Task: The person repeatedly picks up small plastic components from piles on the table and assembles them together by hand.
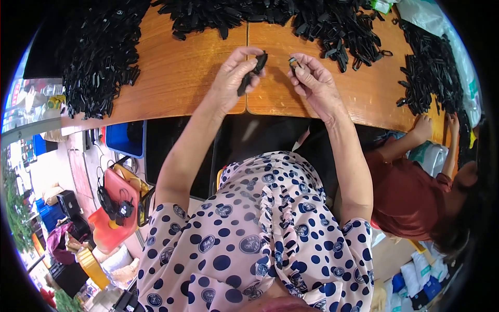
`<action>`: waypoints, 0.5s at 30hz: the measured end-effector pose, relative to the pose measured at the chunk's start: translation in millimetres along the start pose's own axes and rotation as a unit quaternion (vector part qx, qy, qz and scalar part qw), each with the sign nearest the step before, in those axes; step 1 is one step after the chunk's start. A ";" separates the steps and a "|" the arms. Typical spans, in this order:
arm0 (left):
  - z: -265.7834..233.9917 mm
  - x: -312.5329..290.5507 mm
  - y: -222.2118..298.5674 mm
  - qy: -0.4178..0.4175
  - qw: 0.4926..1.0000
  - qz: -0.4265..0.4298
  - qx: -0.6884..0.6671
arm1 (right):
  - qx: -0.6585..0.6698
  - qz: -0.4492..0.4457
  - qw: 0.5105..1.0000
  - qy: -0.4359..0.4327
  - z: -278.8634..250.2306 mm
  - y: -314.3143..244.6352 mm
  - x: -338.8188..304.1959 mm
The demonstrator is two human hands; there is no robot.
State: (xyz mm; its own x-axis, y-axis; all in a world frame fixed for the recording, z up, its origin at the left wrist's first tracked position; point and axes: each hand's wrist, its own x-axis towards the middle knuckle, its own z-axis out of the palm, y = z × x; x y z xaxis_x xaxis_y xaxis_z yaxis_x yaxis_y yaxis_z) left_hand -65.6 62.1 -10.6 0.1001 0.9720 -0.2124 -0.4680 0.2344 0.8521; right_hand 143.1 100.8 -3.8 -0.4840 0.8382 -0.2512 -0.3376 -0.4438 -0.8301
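Observation:
Above the wooden table (182,73), my left hand (228,80) is closed around a black elongated plastic piece (261,61), which pokes out past the fingers at both ends. It may be more than one piece; the fingers cover the middle. A little to the right, my right hand (319,88) pinches a small dark loop-shaped piece (292,62) with a pale glint on it between thumb and forefinger. The two hands are apart, and so are the pieces they hold. Beyond them lies a heap of black plastic pieces (223,14), many of them elongated or loop-shaped.
More black pieces are piled at the table's left (101,62), far right-centre (340,34) and right end (434,73). A person in a dark red shirt (405,192) sits at my right, hands at the table edge. Lower left are a blue bin (125,139) and a red chair (114,229) with black cables.

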 end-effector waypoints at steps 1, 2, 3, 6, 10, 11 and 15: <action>9.3 -2.7 -4.9 -0.004 1.000 -0.004 -0.031 | 0.001 -0.001 1.000 0.003 -1.1 1.5 -4.1; 22.1 -7.2 -5.7 -0.016 0.999 0.000 -0.041 | -0.013 -0.007 1.000 0.002 -2.9 1.1 -8.4; 32.2 -11.4 -5.3 -0.028 0.998 0.003 -0.052 | -0.028 -0.012 1.000 0.001 -4.5 0.5 -12.4; 45.1 -19.2 -6.3 -0.011 0.994 0.028 0.108 | -0.035 -0.029 0.999 0.001 -3.7 -5.0 -25.2; 51.8 -25.3 -14.5 0.014 0.966 0.101 0.237 | -0.027 -0.050 0.998 -0.033 -2.5 -11.6 -36.6; 53.4 -26.9 -15.1 0.025 0.937 0.158 0.309 | -0.025 -0.051 0.998 -0.031 -2.3 -13.0 -38.5; 58.7 -27.3 -10.0 0.012 0.854 0.279 0.439 | -0.026 -0.057 0.996 -0.058 -4.5 -15.5 -42.6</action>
State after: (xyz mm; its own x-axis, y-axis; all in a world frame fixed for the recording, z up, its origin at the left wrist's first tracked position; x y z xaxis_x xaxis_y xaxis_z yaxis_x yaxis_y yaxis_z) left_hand -12.1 34.0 14.7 0.0546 0.9374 0.3440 0.4028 -0.3360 0.8514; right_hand 172.5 73.3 17.5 -0.5358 0.8388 -0.0964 -0.3555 -0.3276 -0.8754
